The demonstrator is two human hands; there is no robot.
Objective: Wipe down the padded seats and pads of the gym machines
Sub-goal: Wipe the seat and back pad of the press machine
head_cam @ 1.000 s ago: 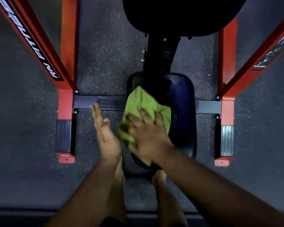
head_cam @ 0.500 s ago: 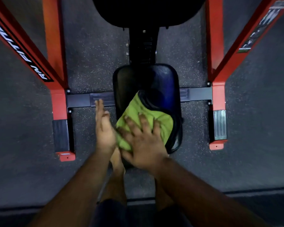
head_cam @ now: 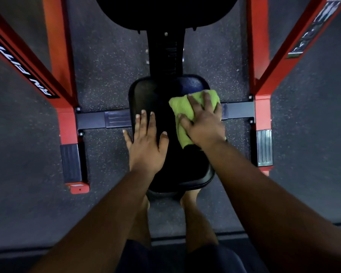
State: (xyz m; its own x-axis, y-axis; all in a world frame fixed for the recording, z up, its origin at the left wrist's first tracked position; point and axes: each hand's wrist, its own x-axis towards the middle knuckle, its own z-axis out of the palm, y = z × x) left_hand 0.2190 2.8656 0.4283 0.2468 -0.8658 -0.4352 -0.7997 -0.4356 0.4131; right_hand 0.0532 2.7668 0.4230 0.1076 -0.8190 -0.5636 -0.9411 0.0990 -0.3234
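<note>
The black seat pad [head_cam: 169,134] is in the wiping step, I judge; the part nearer the person than the cloth seems next, calling for a pull backward. The green cloth [head_cam: 183,113] lies under the right hand [head_cam: 203,123], fingers spread flat, pressing. Beside it the left hand [head_cam: 146,142] rests flat, holding nothing, between the red frame legs [head_cam: 67,119]

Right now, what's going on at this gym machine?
A person is wiping the black padded seat of a red-framed gym machine. The right hand presses a green cloth flat against the far right part of the seat, fingers spread over it. The left hand rests open on the seat's left edge, beside the cloth and apart from it. A larger black pad sits beyond the seat, with no hand or cloth on it.
</note>
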